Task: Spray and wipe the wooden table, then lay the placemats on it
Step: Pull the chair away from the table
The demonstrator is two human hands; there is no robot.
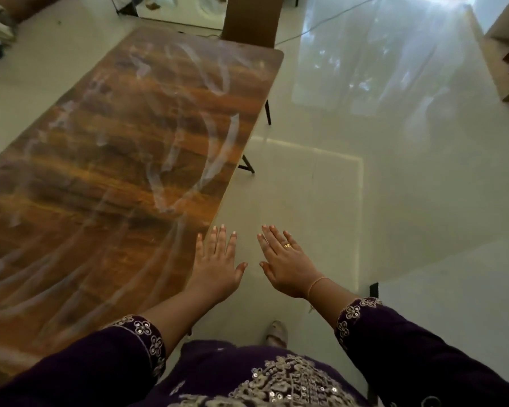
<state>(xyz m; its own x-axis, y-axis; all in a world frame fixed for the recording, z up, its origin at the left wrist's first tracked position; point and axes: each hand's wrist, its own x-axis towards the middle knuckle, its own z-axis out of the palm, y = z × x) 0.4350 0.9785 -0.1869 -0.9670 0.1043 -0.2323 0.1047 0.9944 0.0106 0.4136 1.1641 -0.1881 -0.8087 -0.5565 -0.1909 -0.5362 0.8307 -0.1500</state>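
Wooden table (pixel 106 160) lying left of the person, streaks of wet smear drying across it, so wiping looks done; left hand (pixel 218 267) and right hand (pixel 285 264) hovering flat, fingers spread, holding nothing; placemats nowhere showing, laying remains.

The wooden table (pixel 100 171) runs off the left edge.

Home room — wooden table (pixel 124 160), tiled floor (pixel 394 201)
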